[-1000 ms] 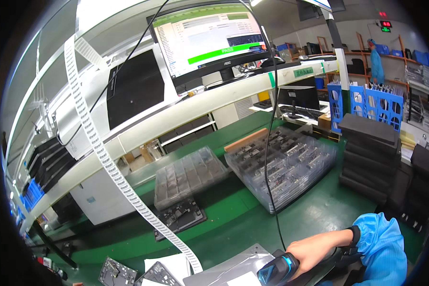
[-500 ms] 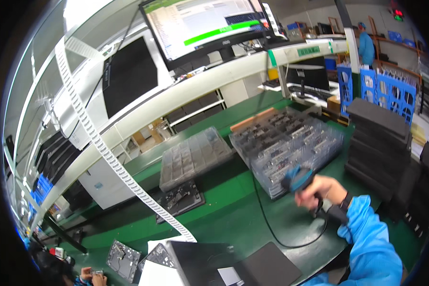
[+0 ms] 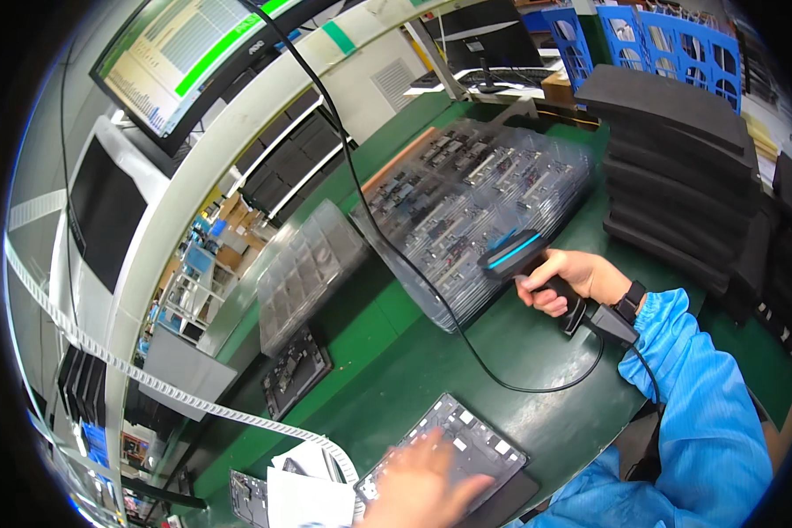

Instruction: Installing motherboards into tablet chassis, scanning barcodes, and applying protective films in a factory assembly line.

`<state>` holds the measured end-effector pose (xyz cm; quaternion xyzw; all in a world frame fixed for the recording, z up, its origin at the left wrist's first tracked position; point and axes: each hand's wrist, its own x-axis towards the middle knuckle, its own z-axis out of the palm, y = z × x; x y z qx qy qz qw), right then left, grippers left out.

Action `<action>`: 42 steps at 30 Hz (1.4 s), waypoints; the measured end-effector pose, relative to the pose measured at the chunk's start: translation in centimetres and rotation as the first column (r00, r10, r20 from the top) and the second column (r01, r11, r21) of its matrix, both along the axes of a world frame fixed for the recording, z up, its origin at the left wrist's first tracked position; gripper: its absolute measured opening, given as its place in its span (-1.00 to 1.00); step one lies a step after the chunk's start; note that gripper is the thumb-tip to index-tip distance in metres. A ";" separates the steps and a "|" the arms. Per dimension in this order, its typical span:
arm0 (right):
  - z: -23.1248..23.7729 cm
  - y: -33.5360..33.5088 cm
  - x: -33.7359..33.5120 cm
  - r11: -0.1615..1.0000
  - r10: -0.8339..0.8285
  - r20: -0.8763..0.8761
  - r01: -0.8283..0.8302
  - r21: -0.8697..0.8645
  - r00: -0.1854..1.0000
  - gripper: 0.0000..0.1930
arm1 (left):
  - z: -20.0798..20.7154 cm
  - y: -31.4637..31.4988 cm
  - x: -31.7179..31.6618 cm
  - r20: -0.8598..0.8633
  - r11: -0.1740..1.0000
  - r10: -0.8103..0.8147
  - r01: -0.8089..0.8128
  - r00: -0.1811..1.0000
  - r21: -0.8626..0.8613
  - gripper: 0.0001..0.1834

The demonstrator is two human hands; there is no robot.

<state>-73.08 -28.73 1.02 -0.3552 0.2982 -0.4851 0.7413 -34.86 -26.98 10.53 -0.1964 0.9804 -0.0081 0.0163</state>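
Note:
My right hand (image 3: 581, 280) is wrapped round the grip of a black barcode scanner (image 3: 517, 256) with a blue band on its head. Its black cable (image 3: 466, 348) loops over the green bench. A black strap (image 3: 629, 302) circles that wrist. Low in the view my left hand (image 3: 422, 484), smeared by motion, is spread with the thumb out. It lies over a dark flat device housing (image 3: 488, 440) with white pads on its inner face; whether it touches cannot be told. Under the housing's near edge shows another dark panel (image 3: 510, 497).
Beyond the scanner stand stacked clear trays (image 3: 493, 167) full of small parts. An emptier clear tray (image 3: 312, 273) sits left of them, near another dark housing (image 3: 295, 374). Black foam sheets (image 3: 669, 167) are piled at right. White paper (image 3: 312, 497) and a label strip (image 3: 185, 400) lie at left.
The view has swung. My left hand has come into view over the housing, where an upright dark cover and panel stood. The scanner is still in my right hand.

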 end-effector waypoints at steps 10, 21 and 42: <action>-1.2 -0.9 2.3 0.948 0.282 0.029 -0.283 0.145 0.959 -0.82 | 3.2 -32.1 -16.5 -0.022 0.870 0.335 -0.318 0.942 -0.376 -0.75; -0.7 -2.1 2.9 0.905 0.395 -0.045 -0.380 0.193 0.918 -0.76 | -2.6 -43.4 -27.1 -0.303 0.997 0.049 -0.062 0.952 -0.035 -0.72; 4.6 3.0 12.0 0.624 -0.778 -0.522 0.332 -0.708 0.348 -0.74 | 2.4 -16.4 -10.9 -0.642 0.880 0.323 0.028 0.695 0.474 -0.76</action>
